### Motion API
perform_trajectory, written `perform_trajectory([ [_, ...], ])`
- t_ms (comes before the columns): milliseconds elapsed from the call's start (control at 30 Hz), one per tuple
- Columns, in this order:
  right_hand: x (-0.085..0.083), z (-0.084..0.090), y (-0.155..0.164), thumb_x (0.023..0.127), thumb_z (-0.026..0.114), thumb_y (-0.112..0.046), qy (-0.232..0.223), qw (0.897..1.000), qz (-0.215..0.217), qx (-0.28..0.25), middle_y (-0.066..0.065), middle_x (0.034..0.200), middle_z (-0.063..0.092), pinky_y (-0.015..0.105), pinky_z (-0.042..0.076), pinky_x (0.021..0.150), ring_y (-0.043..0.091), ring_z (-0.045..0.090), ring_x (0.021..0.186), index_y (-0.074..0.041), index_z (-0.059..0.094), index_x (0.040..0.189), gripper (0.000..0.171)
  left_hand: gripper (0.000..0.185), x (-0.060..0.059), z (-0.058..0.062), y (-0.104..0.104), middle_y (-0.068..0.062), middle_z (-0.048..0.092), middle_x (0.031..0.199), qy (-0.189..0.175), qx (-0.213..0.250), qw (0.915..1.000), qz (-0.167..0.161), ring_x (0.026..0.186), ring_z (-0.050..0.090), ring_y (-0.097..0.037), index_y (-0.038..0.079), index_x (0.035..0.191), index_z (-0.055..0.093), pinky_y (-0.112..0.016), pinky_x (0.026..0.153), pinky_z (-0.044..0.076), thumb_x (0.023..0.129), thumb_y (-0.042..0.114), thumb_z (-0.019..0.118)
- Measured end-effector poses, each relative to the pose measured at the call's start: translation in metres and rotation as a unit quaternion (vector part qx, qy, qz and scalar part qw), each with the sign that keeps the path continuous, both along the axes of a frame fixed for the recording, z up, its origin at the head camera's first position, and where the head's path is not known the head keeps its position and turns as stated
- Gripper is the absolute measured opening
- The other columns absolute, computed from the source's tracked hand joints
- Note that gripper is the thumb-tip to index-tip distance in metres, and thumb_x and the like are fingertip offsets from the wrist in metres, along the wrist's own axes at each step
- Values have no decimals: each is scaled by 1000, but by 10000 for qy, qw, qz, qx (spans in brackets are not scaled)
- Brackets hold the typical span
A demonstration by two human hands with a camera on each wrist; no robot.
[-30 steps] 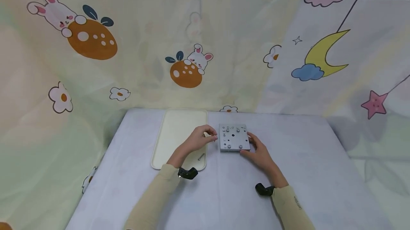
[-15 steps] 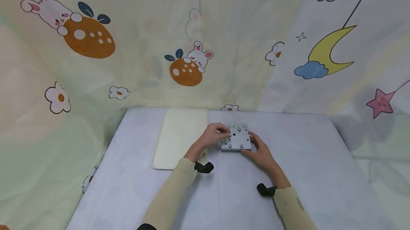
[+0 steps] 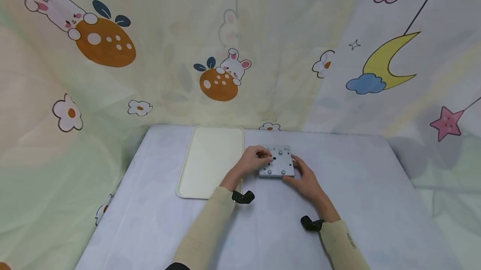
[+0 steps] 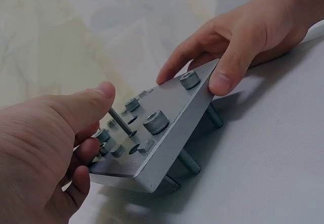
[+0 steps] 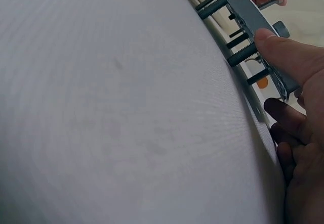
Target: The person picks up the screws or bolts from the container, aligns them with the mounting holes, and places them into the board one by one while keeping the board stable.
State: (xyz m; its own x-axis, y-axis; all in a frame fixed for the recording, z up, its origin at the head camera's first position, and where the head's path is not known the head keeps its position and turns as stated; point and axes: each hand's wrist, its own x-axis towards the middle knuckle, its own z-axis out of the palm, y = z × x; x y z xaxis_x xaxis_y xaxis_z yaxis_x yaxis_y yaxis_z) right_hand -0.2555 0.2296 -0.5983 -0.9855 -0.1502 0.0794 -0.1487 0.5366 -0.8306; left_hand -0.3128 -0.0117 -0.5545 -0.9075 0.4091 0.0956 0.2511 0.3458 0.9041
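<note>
A square grey metal plate stands on bolts that stick out beneath it, as the left wrist view shows. Several socket-head bolts sit in its holes. My left hand is over the plate's left part and pinches a thin screw between thumb and fingers. The screw leans, its lower end at a hole in the top face; how deep it sits I cannot tell. My right hand grips the plate's right side, thumb on the near edge. Threaded bolt ends show under the plate in the right wrist view.
A cream tray lies left of the plate, partly behind my left wrist. White cloth covers the table. A printed curtain hangs along the back edge. Black wrist cameras sit on both forearms.
My left hand has moved right from the tray's edge to over the plate, bringing the screw to a hole. The bolt seen on the tray is now hidden. My right hand keeps its grip.
</note>
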Motion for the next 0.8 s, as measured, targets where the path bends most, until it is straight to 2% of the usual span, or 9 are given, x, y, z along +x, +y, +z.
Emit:
perform_trajectory([
  [600,0,1,-2,77,79,-47,76,10000,9,-21,10,136,55,51,17,113,27,29,141,-20,29,152,95,12,0,2,-3,5,64,84,-16,-182,9998,-40,78,57,-12,17,94,73,-25,68,47,86,26,76],
  [800,-1,1,-1,76,79,-48,45,10000,-39,21,9,136,56,51,17,113,27,30,140,-20,29,152,95,11,1,4,-14,7,66,88,124,-153,9997,-163,81,59,-10,17,96,73,-26,70,49,89,25,74],
])
